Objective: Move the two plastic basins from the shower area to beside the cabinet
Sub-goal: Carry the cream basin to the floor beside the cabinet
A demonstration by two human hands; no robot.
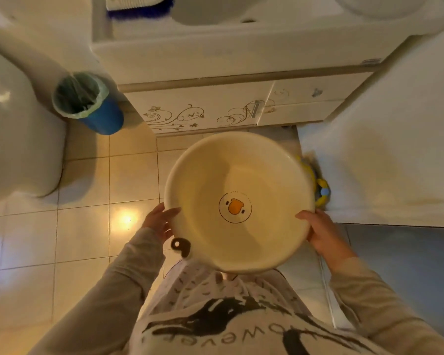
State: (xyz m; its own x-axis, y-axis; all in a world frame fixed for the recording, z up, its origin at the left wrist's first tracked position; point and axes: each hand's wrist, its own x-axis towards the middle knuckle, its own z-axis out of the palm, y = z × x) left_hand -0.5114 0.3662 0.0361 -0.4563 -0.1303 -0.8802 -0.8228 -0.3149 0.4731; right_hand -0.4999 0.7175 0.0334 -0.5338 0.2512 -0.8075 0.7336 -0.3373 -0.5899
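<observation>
A round cream plastic basin (239, 175) with an orange duck print on its bottom is held level in the air above the tiled floor, just in front of the cabinet (203, 108). My left hand (159, 224) grips its rim on the left side. My right hand (321, 231) grips the rim on the right, thumb over the edge. The basin is empty. A second basin is not visible.
The white cabinet with swirl decoration stands under a sink counter (215, 47). A blue waste bin (87, 103) with a liner sits to its left, beside a toilet (16, 139). A white appliance (385, 160) stands at right with a yellow-blue item (321, 188) at its foot.
</observation>
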